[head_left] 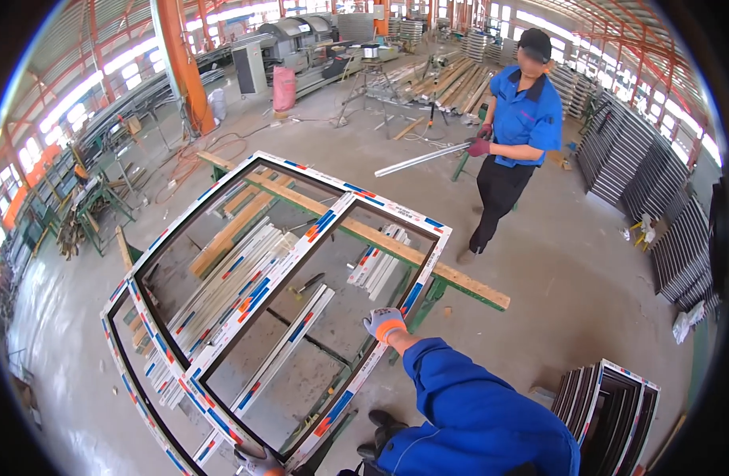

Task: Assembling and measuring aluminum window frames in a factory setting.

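A large window frame (257, 297) with white, blue and red protective film lies across green trestles in front of me. My right hand (386, 324), in a grey glove with an orange cuff, is closed round its right side bar. At the lower edge of the view, my gloved left hand (257, 460) grips the near bar beside the corner; part of it is cut off. Another framed section (118, 361) sits along the left side, lower than the main frame. Through the openings show loose white profiles (289, 345) and a hammer (310, 282).
A wooden-topped trestle beam (467, 287) sticks out past the frame's right side. Beyond it a co-worker (519, 119) in blue holds a long profile (420, 161). Finished frames (610, 412) stand near right; stacked panels (634, 159) line the right. Hoses (194, 163) lie near an orange column (178, 63).
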`<move>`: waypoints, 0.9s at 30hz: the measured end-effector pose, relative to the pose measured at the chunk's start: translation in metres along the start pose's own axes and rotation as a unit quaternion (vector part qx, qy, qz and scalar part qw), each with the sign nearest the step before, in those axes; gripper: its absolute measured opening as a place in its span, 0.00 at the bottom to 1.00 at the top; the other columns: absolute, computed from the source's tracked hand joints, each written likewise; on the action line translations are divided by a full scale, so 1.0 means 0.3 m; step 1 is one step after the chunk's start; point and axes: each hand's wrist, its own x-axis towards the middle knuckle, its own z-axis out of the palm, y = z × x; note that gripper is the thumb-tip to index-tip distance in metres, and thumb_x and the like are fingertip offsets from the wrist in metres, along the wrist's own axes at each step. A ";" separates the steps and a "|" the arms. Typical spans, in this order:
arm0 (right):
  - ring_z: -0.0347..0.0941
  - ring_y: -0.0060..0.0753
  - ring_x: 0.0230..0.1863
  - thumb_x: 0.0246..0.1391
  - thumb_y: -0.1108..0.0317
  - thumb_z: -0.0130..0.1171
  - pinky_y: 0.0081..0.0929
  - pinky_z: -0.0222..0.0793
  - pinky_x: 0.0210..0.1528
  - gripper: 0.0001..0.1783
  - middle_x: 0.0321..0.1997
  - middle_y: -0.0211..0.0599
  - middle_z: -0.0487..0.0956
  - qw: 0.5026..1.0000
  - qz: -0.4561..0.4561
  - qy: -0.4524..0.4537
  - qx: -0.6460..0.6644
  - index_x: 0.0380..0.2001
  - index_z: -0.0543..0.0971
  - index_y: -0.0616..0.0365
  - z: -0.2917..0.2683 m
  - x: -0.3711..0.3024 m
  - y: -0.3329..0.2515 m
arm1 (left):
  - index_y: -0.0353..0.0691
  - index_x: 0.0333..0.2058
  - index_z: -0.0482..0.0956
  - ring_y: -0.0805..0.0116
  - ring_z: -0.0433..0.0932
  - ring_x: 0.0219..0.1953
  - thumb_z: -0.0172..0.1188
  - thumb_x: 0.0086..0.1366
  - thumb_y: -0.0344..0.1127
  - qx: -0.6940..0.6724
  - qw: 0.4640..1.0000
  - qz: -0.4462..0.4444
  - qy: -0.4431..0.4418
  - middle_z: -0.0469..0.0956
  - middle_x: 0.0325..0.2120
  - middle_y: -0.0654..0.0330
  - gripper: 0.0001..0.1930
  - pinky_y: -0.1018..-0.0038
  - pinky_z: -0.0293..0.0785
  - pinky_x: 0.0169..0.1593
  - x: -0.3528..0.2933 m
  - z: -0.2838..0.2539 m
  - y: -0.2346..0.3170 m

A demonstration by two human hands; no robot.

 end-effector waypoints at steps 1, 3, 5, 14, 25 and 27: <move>0.78 0.48 0.43 0.58 0.44 0.48 0.43 0.71 0.45 0.25 0.38 0.45 0.82 1.000 -0.002 0.004 -0.002 0.35 0.80 0.54 0.002 -0.018 -0.005 | 0.33 0.65 0.56 0.43 0.58 0.65 0.67 0.51 0.43 0.003 1.000 -0.015 -0.004 0.61 0.62 0.41 0.46 0.58 0.53 0.68 -0.037 -0.018 -0.014; 0.78 0.48 0.43 0.58 0.44 0.48 0.43 0.71 0.45 0.24 0.38 0.45 0.82 1.000 -0.003 0.010 0.001 0.35 0.80 0.54 -0.004 -0.033 -0.005 | 0.34 0.66 0.55 0.43 0.58 0.64 0.67 0.52 0.41 0.016 1.000 -0.024 0.003 0.61 0.62 0.41 0.45 0.58 0.54 0.67 -0.035 -0.020 -0.017; 0.78 0.48 0.41 0.57 0.48 0.50 0.43 0.69 0.45 0.21 0.35 0.43 0.82 0.999 -0.002 0.052 0.016 0.34 0.80 0.54 -0.012 -0.051 0.002 | 0.38 0.66 0.56 0.44 0.61 0.63 0.66 0.53 0.43 0.011 1.000 -0.017 0.024 0.63 0.61 0.42 0.44 0.58 0.57 0.65 0.005 0.030 -0.074; 0.66 0.48 0.53 0.46 0.55 0.61 0.48 0.59 0.58 0.23 0.48 0.45 0.73 0.965 -0.221 0.142 -0.023 0.43 0.75 0.57 0.089 -0.386 0.022 | 0.32 0.66 0.54 0.44 0.58 0.66 0.50 0.68 0.47 0.124 0.984 -0.088 -0.091 0.58 0.65 0.40 0.35 0.58 0.51 0.69 -0.210 0.010 -0.199; 0.59 0.51 0.62 0.38 0.45 0.69 0.49 0.48 0.68 0.46 0.60 0.47 0.67 0.897 -0.430 0.096 -0.039 0.57 0.68 0.60 -0.044 -0.199 -0.156 | 0.38 0.56 0.70 0.45 0.65 0.58 0.57 0.62 0.41 0.005 0.996 0.010 0.093 0.69 0.55 0.45 0.25 0.56 0.60 0.62 -0.078 0.064 -0.168; 0.62 0.45 0.61 0.43 0.44 0.66 0.45 0.50 0.68 0.42 0.58 0.43 0.70 0.877 -0.462 0.024 -0.127 0.56 0.70 0.59 -0.007 -0.192 -0.205 | 0.37 0.55 0.70 0.44 0.67 0.56 0.57 0.61 0.38 -0.015 0.993 0.050 0.107 0.70 0.53 0.45 0.24 0.55 0.61 0.61 -0.109 0.042 -0.165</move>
